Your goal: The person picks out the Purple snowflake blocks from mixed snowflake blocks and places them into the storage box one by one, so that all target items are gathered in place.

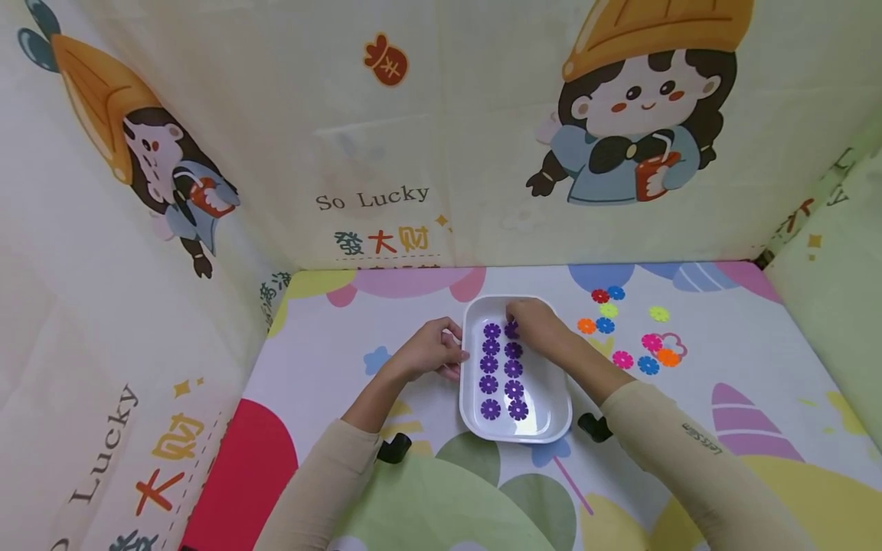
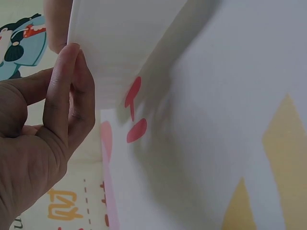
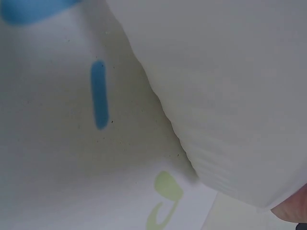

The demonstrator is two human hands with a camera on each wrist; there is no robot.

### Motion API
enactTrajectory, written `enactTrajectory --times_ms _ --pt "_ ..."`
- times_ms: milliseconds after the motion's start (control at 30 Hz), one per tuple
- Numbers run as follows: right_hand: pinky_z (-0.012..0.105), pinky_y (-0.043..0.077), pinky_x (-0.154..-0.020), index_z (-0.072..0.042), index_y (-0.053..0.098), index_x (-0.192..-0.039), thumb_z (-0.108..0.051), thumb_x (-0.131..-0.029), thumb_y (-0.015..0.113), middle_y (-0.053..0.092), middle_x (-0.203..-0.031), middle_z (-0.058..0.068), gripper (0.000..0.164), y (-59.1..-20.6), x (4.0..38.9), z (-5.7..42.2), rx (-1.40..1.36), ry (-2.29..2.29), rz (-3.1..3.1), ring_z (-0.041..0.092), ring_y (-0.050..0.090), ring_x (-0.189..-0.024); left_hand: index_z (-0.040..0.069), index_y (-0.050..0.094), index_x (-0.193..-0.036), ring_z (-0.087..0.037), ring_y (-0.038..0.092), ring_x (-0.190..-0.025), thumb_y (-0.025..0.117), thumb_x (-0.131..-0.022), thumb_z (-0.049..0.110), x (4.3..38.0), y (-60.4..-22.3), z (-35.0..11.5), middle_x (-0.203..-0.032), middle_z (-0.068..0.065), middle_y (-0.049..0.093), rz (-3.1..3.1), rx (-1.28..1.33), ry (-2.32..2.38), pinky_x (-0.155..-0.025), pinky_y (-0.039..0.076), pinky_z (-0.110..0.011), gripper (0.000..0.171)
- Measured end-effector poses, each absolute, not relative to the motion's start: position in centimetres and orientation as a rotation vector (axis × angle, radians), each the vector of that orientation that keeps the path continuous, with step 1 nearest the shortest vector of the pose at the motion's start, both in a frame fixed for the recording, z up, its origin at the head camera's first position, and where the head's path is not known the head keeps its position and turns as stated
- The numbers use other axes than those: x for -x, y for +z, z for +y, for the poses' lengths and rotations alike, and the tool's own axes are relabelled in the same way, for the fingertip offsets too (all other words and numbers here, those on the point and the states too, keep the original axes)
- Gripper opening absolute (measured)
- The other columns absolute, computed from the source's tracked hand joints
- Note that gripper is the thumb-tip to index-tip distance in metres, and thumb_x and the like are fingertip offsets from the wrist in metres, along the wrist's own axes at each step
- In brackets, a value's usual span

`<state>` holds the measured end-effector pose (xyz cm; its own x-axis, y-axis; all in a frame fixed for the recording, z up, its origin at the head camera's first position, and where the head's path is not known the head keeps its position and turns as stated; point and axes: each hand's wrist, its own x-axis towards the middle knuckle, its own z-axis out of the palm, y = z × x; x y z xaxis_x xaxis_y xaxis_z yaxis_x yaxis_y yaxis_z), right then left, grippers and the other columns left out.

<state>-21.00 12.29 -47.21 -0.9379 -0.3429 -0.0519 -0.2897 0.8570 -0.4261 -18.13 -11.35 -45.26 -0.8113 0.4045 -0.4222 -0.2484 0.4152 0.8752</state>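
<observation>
A white tray (image 1: 544, 398) holds purple flower-shaped discs (image 1: 514, 389) in two columns. My left hand (image 1: 429, 350) holds its left rim, thumb and fingertips against the edge. The left wrist view shows the same hand (image 2: 53, 105) with bent fingers at the tray's wall (image 2: 115, 43). Over the far end of the right column, my right hand (image 1: 540, 325) reaches down with bent fingers, partly covering the last disc there. Whether it pinches a disc is hidden. In the right wrist view, the tray's outer side (image 3: 230, 96) covers most of that hand, leaving a bit of finger (image 3: 292, 206).
Right of the tray lie several loose flower discs in pink (image 1: 622, 360), orange (image 1: 668, 357), blue (image 1: 648, 365), yellow (image 1: 659, 314) and red (image 1: 600, 296). A patterned cloth (image 1: 331, 360) covers the table. Printed curtains (image 1: 482, 153) rise at the back and sides.
</observation>
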Motion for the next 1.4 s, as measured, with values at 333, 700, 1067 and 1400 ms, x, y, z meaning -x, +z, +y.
enactTrajectory --times_ms 333,700,1067,1400 --pt "0.041 0.067 -0.085 0.004 0.073 -0.106 0.000 -0.098 0.065 0.074 -0.102 0.019 0.012 -47.1 20.8 12.3 0.505 -0.629 2.921 0.028 0.068 -0.088 0.000 0.052 -0.118 -0.018 0.070 -0.061 0.071 -0.095 0.001 18.2 -45.3 -11.4 -0.083 -0.013 0.066 2.076 -0.129 1.432 -0.065 0.069 -0.043 0.031" --pt "0.041 0.067 -0.086 0.005 0.072 -0.111 -0.002 -0.100 0.063 0.073 -0.107 0.020 0.015 -46.6 21.1 12.5 0.458 -0.642 2.878 0.029 0.069 -0.093 -0.001 0.051 -0.120 -0.018 0.070 -0.062 0.071 -0.095 0.001 18.4 -45.1 -11.3 -0.085 -0.015 0.067 2.073 -0.124 1.426 -0.066 0.069 -0.043 0.032" --pt "0.043 0.068 -0.084 0.003 0.069 -0.123 -0.004 -0.099 0.066 0.071 -0.110 0.021 0.025 -45.2 21.3 13.0 0.402 -0.681 2.824 0.032 0.069 -0.097 0.000 0.052 -0.121 -0.019 0.070 -0.062 0.071 -0.096 0.002 18.2 -44.9 -11.2 -0.088 -0.017 0.067 2.073 -0.113 1.429 -0.071 0.068 -0.049 0.031" --pt "0.044 0.068 -0.084 0.000 0.070 -0.121 -0.005 -0.096 0.071 0.073 -0.110 0.018 0.026 -43.1 20.1 15.6 0.448 -0.828 2.838 0.033 0.071 -0.099 -0.001 0.052 -0.120 -0.018 0.070 -0.062 0.070 -0.095 0.000 18.1 -45.1 -11.1 -0.084 -0.013 0.065 2.076 -0.114 1.432 -0.071 0.068 -0.049 0.031"
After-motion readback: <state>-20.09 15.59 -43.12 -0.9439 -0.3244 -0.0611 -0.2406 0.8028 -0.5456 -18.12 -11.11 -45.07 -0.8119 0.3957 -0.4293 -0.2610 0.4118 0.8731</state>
